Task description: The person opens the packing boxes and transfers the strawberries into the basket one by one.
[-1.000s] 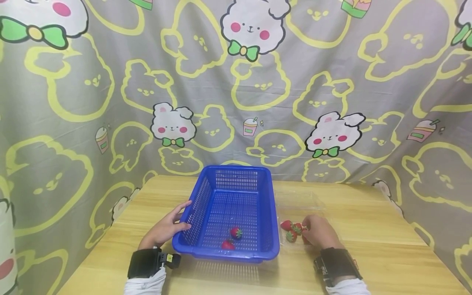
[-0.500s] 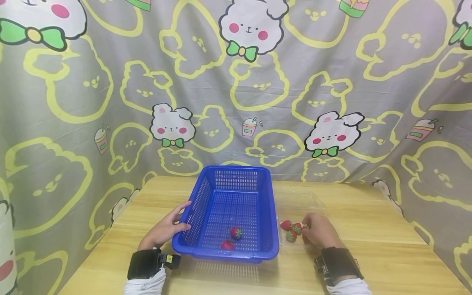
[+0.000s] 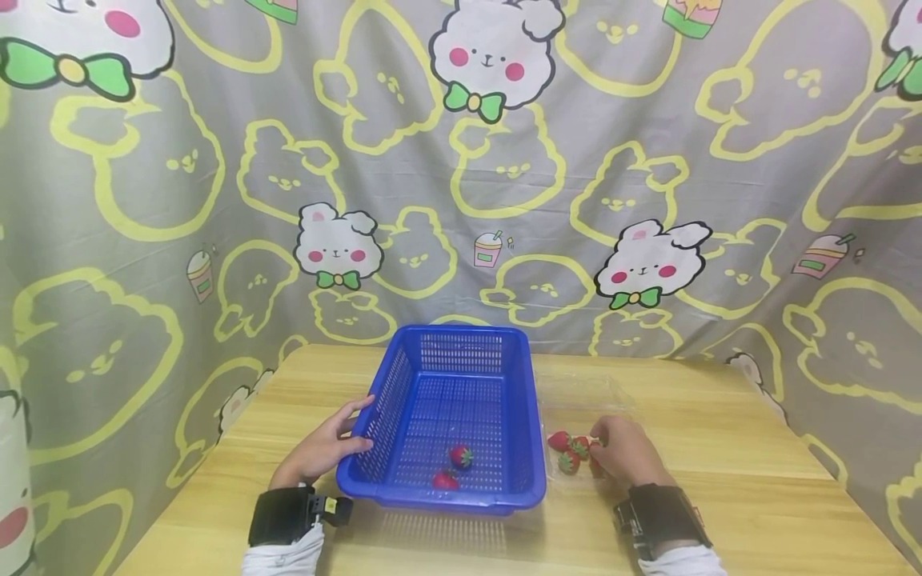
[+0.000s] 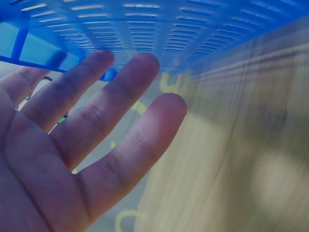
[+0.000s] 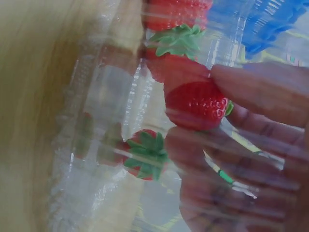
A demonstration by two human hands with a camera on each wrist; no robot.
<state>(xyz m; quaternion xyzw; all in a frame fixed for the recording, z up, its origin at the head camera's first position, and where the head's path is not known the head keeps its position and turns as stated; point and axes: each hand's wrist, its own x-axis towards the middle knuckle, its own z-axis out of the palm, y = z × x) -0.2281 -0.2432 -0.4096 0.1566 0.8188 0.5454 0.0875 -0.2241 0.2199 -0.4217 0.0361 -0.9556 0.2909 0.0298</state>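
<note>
A blue slatted basket (image 3: 468,384) stands in the middle of the table, with two strawberries (image 3: 461,457) on its floor near the front. My left hand (image 3: 324,440) rests against the basket's left side, its fingers (image 4: 135,145) fairly straight along the outside of the slatted wall in the left wrist view. To the right of the basket lies a clear plastic box (image 3: 583,392) with several strawberries (image 3: 568,462). There, my right hand (image 3: 627,452) pinches one strawberry (image 5: 195,104) between thumb and finger, seen through the clear plastic in the right wrist view.
The wooden table (image 3: 742,480) extends to both sides. A grey cartoon-print curtain (image 3: 403,168) hangs close behind it and along both sides. The basket's right rim (image 3: 535,416) rises between the plastic box and the basket's inside.
Both hands, the basket and the strawberries keep almost the same places. Only a slight shift of the head view shows.
</note>
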